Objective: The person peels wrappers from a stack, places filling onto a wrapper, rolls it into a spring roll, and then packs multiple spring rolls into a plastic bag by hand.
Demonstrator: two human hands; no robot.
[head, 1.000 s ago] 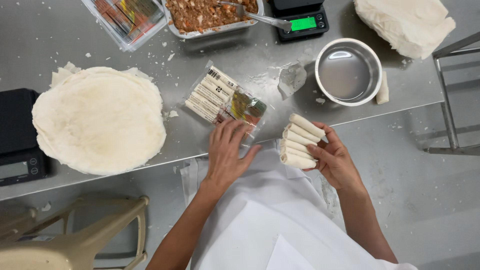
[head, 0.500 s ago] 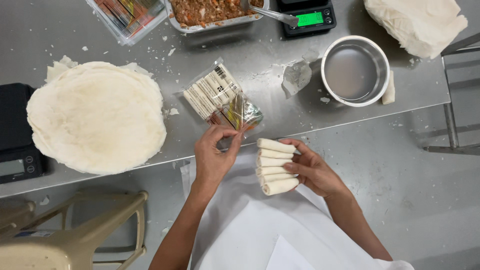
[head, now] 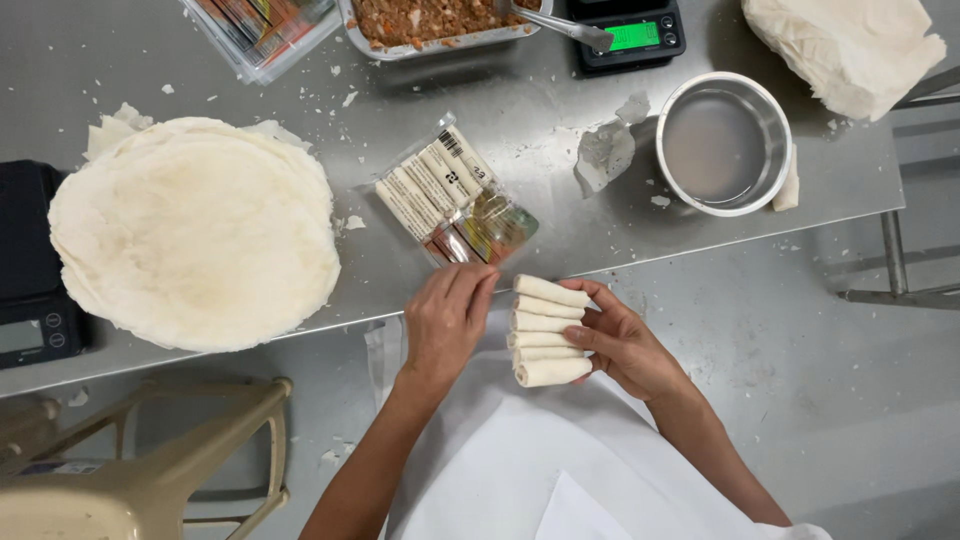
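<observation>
Hands at the near edge of a steel tabletop, seen from above, are what we look down on. Our right hand is partly closed around a stack of pale rolled pastries, five or so lying side by side, fingers curled along their right ends and the thumb reaching over the top one. We hold the stack just off the tabletop's edge, over our white apron. Our left hand sits just beside the stack on its left, fingers loosely bent and pointing up toward a clear plastic packet. The fingertips reach the packet's near end at the tabletop's edge; we cannot tell whether they grip it. The packet lies tilted on the tabletop and already holds a row of the same rolls, with a coloured printed part at its lower end.

To the left lies a large round stack of thin dough sheets, with a black scale at the far left edge. Further back we see a tray of brown minced filling, tongs resting in it, and a second scale with a green lit display. A round metal bowl holding liquid stands to the right, and a folded pale cloth lies in the far right corner. Dough crumbs are scattered across the steel.
</observation>
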